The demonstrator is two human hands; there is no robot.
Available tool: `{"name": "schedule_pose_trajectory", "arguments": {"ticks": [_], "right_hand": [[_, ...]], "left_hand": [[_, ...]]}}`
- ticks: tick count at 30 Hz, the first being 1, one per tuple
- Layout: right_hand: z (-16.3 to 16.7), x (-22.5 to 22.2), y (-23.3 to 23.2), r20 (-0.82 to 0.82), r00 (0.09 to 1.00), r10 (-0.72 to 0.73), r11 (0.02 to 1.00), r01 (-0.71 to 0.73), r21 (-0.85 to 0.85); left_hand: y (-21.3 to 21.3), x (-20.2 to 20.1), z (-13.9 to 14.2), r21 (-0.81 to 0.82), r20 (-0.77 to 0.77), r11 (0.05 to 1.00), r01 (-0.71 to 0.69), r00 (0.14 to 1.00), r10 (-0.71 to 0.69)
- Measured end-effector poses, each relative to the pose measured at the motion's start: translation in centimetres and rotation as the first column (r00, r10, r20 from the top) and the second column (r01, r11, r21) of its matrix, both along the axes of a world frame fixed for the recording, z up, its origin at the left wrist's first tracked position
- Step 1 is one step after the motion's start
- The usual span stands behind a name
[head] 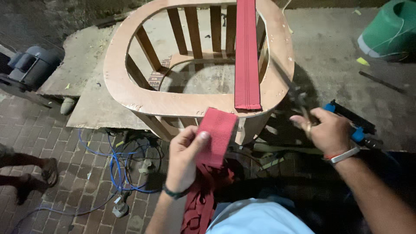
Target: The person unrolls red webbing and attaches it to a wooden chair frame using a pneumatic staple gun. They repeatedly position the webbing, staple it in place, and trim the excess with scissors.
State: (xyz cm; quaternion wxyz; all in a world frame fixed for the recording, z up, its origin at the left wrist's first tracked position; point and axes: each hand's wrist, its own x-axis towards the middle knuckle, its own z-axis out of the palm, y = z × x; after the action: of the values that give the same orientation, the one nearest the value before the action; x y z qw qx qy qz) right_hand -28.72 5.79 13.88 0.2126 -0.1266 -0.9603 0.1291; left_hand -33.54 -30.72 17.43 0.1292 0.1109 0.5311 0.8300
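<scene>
So the left hand has its grip pinched tight on the end of the red webbing strap, thumb on top, holding it up against the front rim of the wooden chair frame, right beside another red strip already lying across the frame. Right hand is closed around a blue staple gun, off to the side of the frame, bit blurry though

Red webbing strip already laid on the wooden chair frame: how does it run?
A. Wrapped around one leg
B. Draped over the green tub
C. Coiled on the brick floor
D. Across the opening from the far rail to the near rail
D: the red webbing strip spans the opening of the wooden chair frame, its near end lying on the near rail.
</scene>
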Motion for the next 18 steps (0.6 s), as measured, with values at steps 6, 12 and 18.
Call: {"name": "schedule_pose_trajectory", "arguments": {"ticks": [6, 12, 18], "right_hand": [[-6.7, -5.4, 7.5, 0.175, 0.952, -0.252, 0.633, 0.299, -0.714], [-10.8, -12.6, 12.8, 0.468, 0.838, -0.280, 0.468, 0.545, -0.695], [-12.0, -16.1, 13.3, 0.601, 0.756, -0.258, 0.548, 0.627, -0.554]], "left_hand": [[0.0, -2.4, 3.8, 0.119, 0.070, 0.992, -0.030, 0.997, 0.022], [2.8, -6.4, 8.8, 0.216, -0.105, 0.963, -0.160, 0.977, 0.186], [6.4, -16.3, 11.1, 0.158, -0.340, 0.955, -0.251, 0.894, 0.291]]}}
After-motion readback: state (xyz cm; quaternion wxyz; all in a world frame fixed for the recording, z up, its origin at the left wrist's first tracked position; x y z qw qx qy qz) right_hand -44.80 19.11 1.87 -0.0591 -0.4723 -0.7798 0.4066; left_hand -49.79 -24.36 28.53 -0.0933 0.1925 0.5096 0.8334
